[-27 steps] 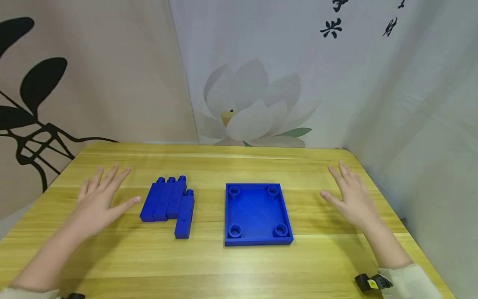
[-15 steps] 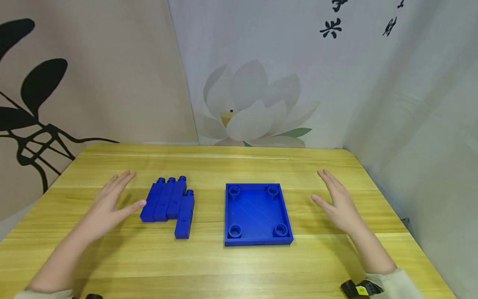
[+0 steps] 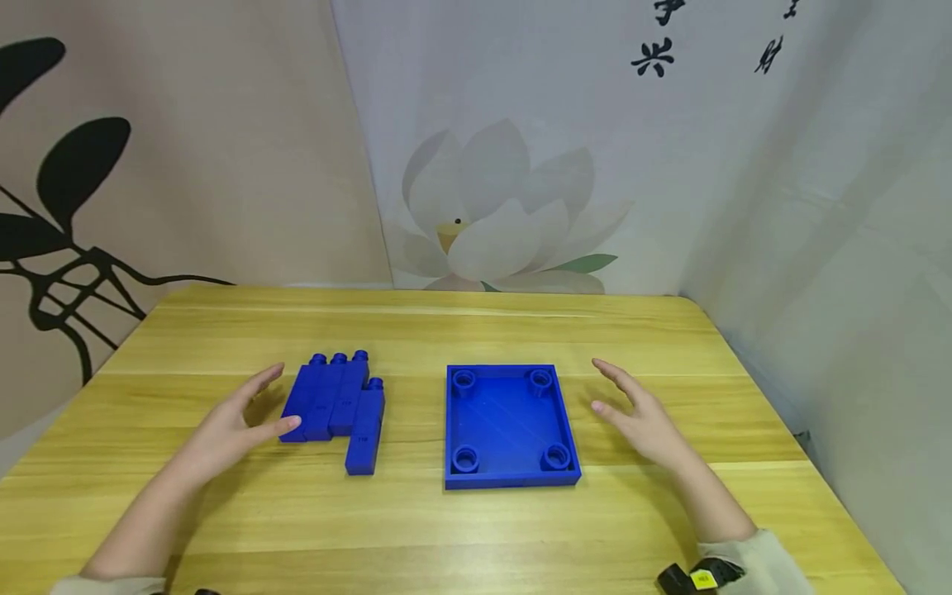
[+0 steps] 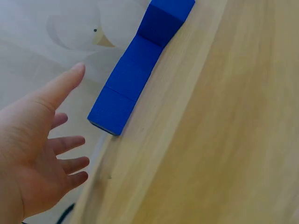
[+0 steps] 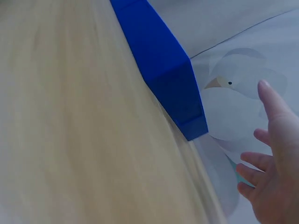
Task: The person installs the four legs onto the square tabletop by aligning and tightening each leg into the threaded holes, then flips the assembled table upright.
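Note:
Several blue plastic posts (image 3: 323, 401) with round pegs at their far ends lie side by side on the table, the rightmost set nearer to me. My left hand (image 3: 230, 434) is at their left side, its thumb overlapping the leftmost post in the head view. In the left wrist view its fingers (image 4: 70, 144) are spread, with nothing between them and the thumb. A square blue tray (image 3: 513, 481) with a round socket in each corner lies in the middle. To its right hovers my right hand (image 3: 647, 426), thumb and fingers apart, holding nothing.
The wooden table (image 3: 357, 529) ends at a back edge against a hanging cloth (image 3: 521, 74) printed with a lotus and dark characters. More cloth (image 3: 855, 248) hangs along the right side.
Both hands have moved inward, the left rightward to the posts and the right leftward toward the tray. The posts and tray have stayed in place.

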### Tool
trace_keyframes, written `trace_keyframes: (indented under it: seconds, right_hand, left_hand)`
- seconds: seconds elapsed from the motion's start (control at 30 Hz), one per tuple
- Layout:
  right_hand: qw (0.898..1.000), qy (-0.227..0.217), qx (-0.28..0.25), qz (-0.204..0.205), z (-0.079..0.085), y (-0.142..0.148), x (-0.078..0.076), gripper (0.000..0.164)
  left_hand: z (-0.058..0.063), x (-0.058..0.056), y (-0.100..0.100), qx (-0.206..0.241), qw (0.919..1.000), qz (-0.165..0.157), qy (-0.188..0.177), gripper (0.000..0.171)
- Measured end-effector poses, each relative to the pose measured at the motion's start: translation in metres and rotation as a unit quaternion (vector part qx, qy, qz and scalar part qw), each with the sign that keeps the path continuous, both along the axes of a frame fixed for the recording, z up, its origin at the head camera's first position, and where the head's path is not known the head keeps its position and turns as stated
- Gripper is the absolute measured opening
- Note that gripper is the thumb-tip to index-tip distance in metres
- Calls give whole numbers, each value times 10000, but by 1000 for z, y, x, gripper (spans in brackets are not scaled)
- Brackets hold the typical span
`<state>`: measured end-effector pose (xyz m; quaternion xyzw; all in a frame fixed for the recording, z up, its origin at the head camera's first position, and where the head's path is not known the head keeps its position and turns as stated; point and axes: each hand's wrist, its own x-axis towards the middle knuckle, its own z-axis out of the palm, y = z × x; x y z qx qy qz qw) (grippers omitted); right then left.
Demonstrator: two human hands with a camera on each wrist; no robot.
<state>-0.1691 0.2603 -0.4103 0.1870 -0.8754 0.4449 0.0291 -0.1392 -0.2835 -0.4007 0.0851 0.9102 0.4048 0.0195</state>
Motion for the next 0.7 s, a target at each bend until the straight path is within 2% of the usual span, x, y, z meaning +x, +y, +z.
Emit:
trace_keyframes:
  seconds: [0.2,0.43,0.7]
  right_hand:
    - [9977,-308,-453,402,-10,-5,1,55]
    - [9934,-386,-699,818,-23,-6,-2,52]
    - [9910,-530,-671,1029,-26,-13,-1,52]
  left_hand:
    - [-14,-3,-2,320,9994,-111,12,90]
    - [-26,-6,-4,603,9980,-114,179,88]
    - [-29,-4,-7,547,9983,-187,-2,86]
